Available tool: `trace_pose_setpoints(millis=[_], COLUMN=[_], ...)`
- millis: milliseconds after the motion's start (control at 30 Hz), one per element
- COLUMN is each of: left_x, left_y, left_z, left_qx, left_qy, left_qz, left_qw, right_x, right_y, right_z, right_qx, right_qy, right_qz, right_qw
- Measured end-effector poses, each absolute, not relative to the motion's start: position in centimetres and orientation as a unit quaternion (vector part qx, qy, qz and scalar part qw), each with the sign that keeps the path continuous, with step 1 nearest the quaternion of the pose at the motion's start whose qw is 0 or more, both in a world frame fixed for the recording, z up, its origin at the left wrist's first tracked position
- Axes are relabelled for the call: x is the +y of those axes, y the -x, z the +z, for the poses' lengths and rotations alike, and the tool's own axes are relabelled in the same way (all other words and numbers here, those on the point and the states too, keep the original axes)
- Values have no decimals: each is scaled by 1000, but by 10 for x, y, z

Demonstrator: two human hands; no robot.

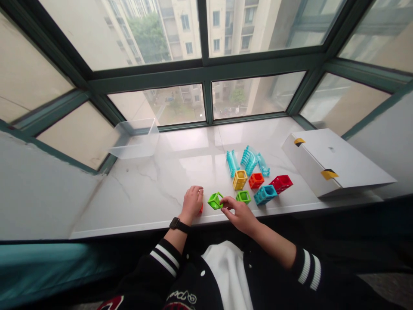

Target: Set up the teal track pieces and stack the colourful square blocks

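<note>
My left hand [192, 202] rests on the marble windowsill [155, 189], closed over a small red block that only peeks out at its right edge. My right hand [239, 214] pinches a green open-frame cube [215, 200] between its fingertips, tilted just above the sill. Just to the right lie a second green cube [243, 196], a yellow block [239, 179], an orange cube [256, 180], a blue block [265, 194] and a red block [281, 183]. Behind them lie teal ribbed track pieces [248, 160].
A clear plastic bin [135, 138] stands at the back left of the sill against the window. A white cardboard box [332, 161] with yellow tape lies at the right. The sill's front edge runs just below my hands.
</note>
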State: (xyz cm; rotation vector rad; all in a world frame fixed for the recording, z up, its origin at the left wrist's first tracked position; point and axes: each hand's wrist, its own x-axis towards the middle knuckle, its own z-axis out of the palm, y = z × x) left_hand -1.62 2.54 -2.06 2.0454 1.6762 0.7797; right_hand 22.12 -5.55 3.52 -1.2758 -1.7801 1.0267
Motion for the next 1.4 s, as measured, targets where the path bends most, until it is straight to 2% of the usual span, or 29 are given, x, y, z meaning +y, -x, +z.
trace_pose_setpoints(millis=[100,300,500,700,867,1067,1400], left_x=[12,-35,-42,-35,-41,-47,-48], left_y=[14,-11,-24,-26,-37,-40,-39], left_z=[2,36,30,19,25,28,24], left_qx=[574,497,515,477,388,353,354], left_qy=[-718,-664,-569,-408,-327,-303,-332], left_qz=[345,406,432,475,451,417,395], left_qw=[192,385,473,617,734,781,780], right_x=[-66,-73,-75,-74,-70,-64,-61], right_y=[-230,-227,-223,-234,-234,-240,-252], right_z=[43,39,28,26,33,37,43], right_qx=[-686,-686,-723,-691,-712,-742,-774], right_qy=[481,459,431,457,443,446,422], right_qz=[392,383,375,332,315,280,277], right_qw=[380,415,387,451,445,415,381])
